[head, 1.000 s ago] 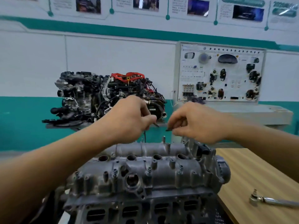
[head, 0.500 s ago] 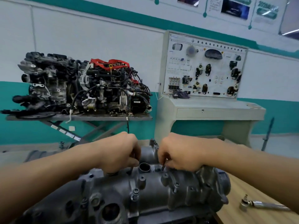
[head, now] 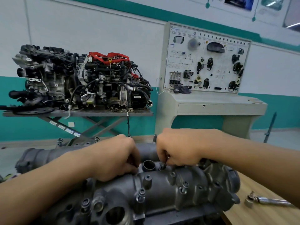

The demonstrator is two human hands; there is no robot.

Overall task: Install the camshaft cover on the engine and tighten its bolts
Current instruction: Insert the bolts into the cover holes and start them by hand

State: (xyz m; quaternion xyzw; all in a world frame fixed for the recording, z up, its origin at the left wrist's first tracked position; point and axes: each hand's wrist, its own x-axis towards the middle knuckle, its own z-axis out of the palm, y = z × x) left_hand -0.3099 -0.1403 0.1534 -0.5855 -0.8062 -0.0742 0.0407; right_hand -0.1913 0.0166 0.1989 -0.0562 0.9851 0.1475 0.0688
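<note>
Small bolt [head: 164, 165] pinched by right hand [head: 180, 148]; best started upright by hand, cross-threading avoided. Left hand [head: 116, 158] fingers curled against camshaft cover [head: 162, 189]; grip hidden. Ratchet [head: 266, 201] reserved for final tightening.

Both hands are hiding their own fingertips from me.

My left hand [head: 116, 158] is covering whatever lies beneath its curled fingers on the camshaft cover [head: 162, 192], so I am not seeing whether it is holding anything. My right hand [head: 178, 148] is showing me only a dark sliver of a bolt [head: 164, 165] between its fingers. The cover's near left end is running off the bottom edge, my right forearm is cutting off the ratchet [head: 266, 200] handle, and the far panel [head: 224, 65] lettering is reading too small.
</note>
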